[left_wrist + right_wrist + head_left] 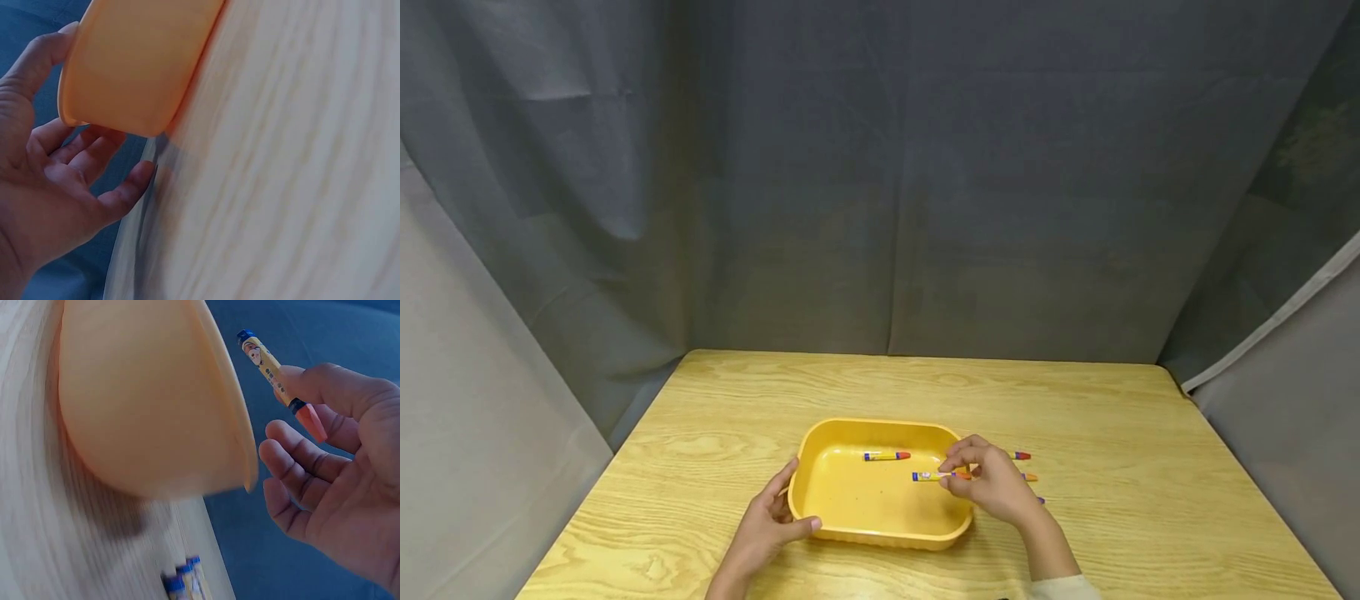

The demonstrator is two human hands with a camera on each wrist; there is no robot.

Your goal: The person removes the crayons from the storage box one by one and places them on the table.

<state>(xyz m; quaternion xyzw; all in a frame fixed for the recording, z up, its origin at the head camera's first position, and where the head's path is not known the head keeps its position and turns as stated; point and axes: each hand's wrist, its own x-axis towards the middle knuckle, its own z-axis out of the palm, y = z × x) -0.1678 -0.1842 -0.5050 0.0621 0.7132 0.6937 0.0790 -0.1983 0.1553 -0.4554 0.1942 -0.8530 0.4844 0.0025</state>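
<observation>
Over the right half of the yellow tray (853,504), with the orange-tipped crayon (927,477) pinched between thumb and fingertip of the right hand (992,482), closed to the crayon's thickness. Roughly parallel to the far edge of the tabletop (1112,433), with its blue end jutting left from the grip. Right of the red-tipped crayon (886,457) on the tray floor, and nearly parallel to it. Left of more crayons (1030,477) on the tabletop, partly hidden by that hand. Well away from the left hand (762,527), curled round the tray's near left corner.
</observation>
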